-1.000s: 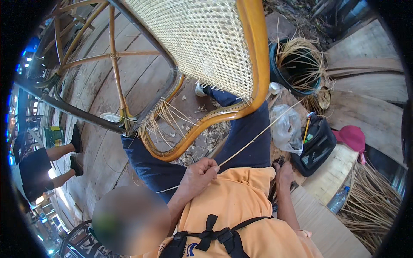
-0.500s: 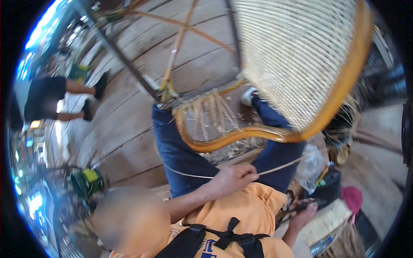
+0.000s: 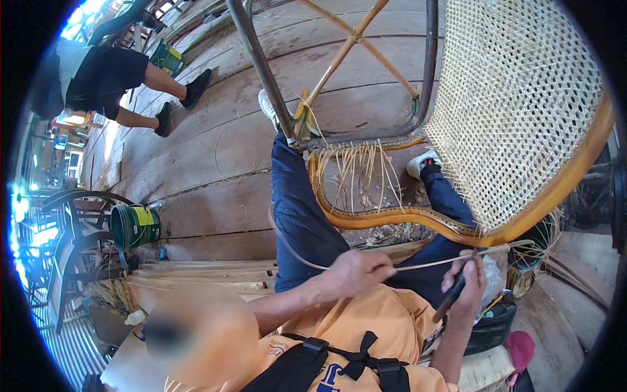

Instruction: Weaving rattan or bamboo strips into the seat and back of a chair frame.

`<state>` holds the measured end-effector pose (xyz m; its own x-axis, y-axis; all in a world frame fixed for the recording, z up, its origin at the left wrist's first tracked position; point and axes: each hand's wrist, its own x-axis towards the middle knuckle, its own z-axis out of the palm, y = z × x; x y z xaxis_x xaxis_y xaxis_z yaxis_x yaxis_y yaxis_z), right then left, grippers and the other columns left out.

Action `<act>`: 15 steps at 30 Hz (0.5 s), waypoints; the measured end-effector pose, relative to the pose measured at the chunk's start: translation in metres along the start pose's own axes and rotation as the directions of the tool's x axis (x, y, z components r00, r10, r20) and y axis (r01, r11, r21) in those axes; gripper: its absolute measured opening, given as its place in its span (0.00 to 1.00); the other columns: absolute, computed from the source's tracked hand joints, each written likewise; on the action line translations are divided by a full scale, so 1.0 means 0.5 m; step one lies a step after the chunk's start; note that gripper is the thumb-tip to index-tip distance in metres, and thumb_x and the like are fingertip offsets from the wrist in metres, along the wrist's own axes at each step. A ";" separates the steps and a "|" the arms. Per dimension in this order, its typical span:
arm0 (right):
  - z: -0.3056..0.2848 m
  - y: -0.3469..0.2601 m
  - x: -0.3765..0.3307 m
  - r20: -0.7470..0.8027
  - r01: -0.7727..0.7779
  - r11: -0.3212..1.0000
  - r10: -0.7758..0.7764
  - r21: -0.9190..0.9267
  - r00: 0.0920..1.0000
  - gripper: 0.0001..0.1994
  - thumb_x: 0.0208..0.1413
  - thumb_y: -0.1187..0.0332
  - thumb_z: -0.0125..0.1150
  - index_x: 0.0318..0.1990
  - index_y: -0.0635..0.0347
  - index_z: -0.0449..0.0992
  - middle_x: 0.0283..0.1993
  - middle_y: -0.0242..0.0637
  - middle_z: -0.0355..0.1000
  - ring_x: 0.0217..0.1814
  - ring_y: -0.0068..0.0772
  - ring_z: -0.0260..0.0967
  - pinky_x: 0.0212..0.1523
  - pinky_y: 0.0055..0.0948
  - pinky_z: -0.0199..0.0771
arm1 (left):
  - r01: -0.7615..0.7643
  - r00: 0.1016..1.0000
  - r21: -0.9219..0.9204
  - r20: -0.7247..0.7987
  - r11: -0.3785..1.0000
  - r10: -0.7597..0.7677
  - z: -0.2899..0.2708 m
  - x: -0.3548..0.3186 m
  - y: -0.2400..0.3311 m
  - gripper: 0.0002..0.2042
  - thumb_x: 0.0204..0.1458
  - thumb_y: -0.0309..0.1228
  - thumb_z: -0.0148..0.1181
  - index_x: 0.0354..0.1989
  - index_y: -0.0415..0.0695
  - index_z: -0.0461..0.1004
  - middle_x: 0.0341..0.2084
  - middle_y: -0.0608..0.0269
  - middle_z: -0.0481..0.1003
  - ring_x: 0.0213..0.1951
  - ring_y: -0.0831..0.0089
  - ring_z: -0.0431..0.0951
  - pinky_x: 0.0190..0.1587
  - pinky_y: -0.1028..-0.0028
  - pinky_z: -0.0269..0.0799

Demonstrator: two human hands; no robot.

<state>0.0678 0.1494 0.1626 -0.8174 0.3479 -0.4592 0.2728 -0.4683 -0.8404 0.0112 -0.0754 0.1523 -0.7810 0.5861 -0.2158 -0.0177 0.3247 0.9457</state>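
Observation:
My left hand (image 3: 361,271) is closed in a pinch on a thin pale cane strip (image 3: 428,264) above my lap. One end of the strip loops over my left thigh, and the other runs right, past my right hand. My right hand (image 3: 469,287) grips a hand tool with a dark handle (image 3: 452,297); its narrow tip meets the strip, and its exact kind is unclear. In front of my knees lies a chair frame with a curved brown rim (image 3: 385,217) and a woven cane panel (image 3: 516,111). Loose cane ends (image 3: 356,166) hang from its crossbar.
Wooden slats (image 3: 202,274) lie left of my lap, near a green bucket (image 3: 134,227). At right are a clear plastic bag (image 3: 491,284), a black container (image 3: 493,326) and a pink object (image 3: 520,349). Another person's legs (image 3: 150,85) stand at far left.
My right hand has come up from low on the right, bringing the dark-handled tool to the strip. My left hand keeps its pinch. The whole view has shifted.

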 end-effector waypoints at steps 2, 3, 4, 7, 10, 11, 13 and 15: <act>-0.018 0.008 0.022 0.133 -0.019 0.995 0.033 -0.103 0.991 0.10 0.53 0.72 0.49 0.43 0.63 0.66 0.19 0.31 0.61 0.14 0.21 0.56 0.15 0.18 0.58 | 0.073 0.997 -0.043 -0.015 0.996 -0.073 -0.014 -0.009 -0.015 0.08 0.50 0.32 0.54 0.30 0.39 0.72 0.20 0.54 0.72 0.23 0.65 0.73 0.27 0.70 0.67; 0.008 0.022 0.019 0.247 -0.087 0.983 0.125 -0.160 0.961 0.12 0.51 0.76 0.50 0.44 0.64 0.65 0.20 0.32 0.62 0.14 0.20 0.56 0.15 0.18 0.57 | 0.148 0.988 -0.080 -0.038 0.986 -0.151 -0.015 -0.009 -0.018 0.08 0.51 0.31 0.54 0.30 0.38 0.72 0.19 0.55 0.71 0.22 0.70 0.71 0.27 0.72 0.67; 0.040 0.035 0.009 0.316 -0.169 0.961 0.234 -0.218 0.920 0.12 0.50 0.79 0.51 0.44 0.64 0.64 0.20 0.32 0.63 0.16 0.19 0.57 0.16 0.18 0.57 | 0.139 0.988 -0.111 -0.058 0.984 -0.146 -0.010 -0.008 -0.017 0.08 0.52 0.30 0.53 0.30 0.36 0.71 0.17 0.56 0.68 0.20 0.76 0.67 0.25 0.74 0.65; 0.100 0.078 -0.002 0.442 -0.335 0.940 0.328 -0.064 0.835 0.10 0.51 0.76 0.54 0.41 0.64 0.64 0.24 0.30 0.64 0.19 0.17 0.58 0.18 0.17 0.59 | 0.215 0.972 -0.098 -0.078 0.972 -0.223 -0.006 0.000 -0.016 0.08 0.52 0.30 0.53 0.31 0.36 0.71 0.18 0.57 0.69 0.21 0.78 0.67 0.24 0.74 0.65; 0.107 0.089 0.003 0.408 -0.348 0.934 0.349 -0.079 0.844 0.09 0.52 0.73 0.55 0.40 0.64 0.65 0.25 0.29 0.64 0.19 0.16 0.58 0.19 0.16 0.58 | 0.213 0.973 -0.089 -0.076 0.973 -0.219 -0.005 0.003 -0.020 0.08 0.52 0.29 0.53 0.31 0.35 0.71 0.20 0.64 0.69 0.25 0.84 0.65 0.27 0.78 0.64; 0.109 0.087 0.001 0.418 -0.345 0.937 0.335 -0.054 0.845 0.09 0.52 0.72 0.56 0.39 0.64 0.65 0.25 0.29 0.64 0.20 0.16 0.58 0.19 0.16 0.58 | 0.215 0.973 -0.086 -0.063 0.973 -0.221 -0.009 0.002 -0.017 0.08 0.52 0.29 0.53 0.31 0.35 0.71 0.20 0.64 0.69 0.25 0.84 0.65 0.27 0.78 0.64; 0.112 0.087 -0.008 0.414 -0.343 0.939 0.320 -0.020 0.852 0.09 0.52 0.71 0.56 0.39 0.64 0.66 0.25 0.29 0.64 0.20 0.16 0.58 0.19 0.15 0.58 | 0.217 0.976 -0.070 -0.012 0.974 -0.219 -0.022 -0.002 -0.005 0.07 0.52 0.28 0.53 0.31 0.36 0.71 0.21 0.65 0.69 0.26 0.85 0.65 0.28 0.79 0.64; 0.112 0.090 -0.018 0.420 -0.418 0.904 0.348 0.085 0.838 0.10 0.53 0.70 0.56 0.39 0.63 0.66 0.24 0.29 0.64 0.20 0.16 0.58 0.19 0.15 0.58 | 0.192 0.981 -0.059 0.015 0.980 -0.191 -0.034 -0.012 -0.007 0.07 0.52 0.28 0.53 0.31 0.36 0.71 0.20 0.63 0.70 0.24 0.83 0.66 0.26 0.78 0.65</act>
<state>0.0590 0.0796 0.1449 -0.8030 -0.2127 -0.5568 0.5457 -0.6379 -0.5434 0.0054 -0.0929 0.1543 -0.7538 0.5242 -0.3963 -0.2041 0.3866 0.8994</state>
